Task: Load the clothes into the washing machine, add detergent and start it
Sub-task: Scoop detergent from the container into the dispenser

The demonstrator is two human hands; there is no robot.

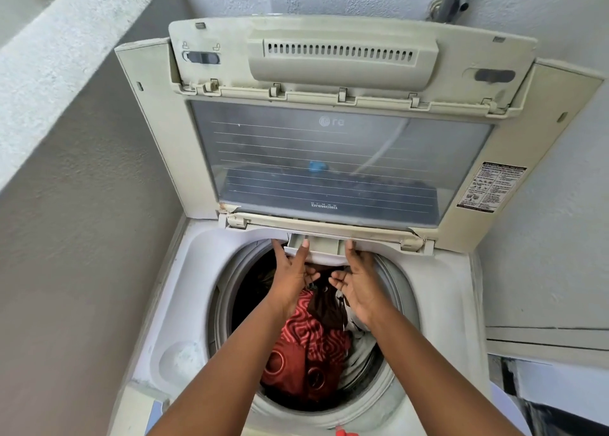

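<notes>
Both hands reach to the detergent drawer (314, 245) at the drum's back rim: left hand (294, 272) and right hand (357, 279) touch its front with straight, spread fingers. Clothes (306, 346) lie in the washing machine (184, 290) drum.

Soft daylight, sharp focus, wide-angle edge bending
</notes>
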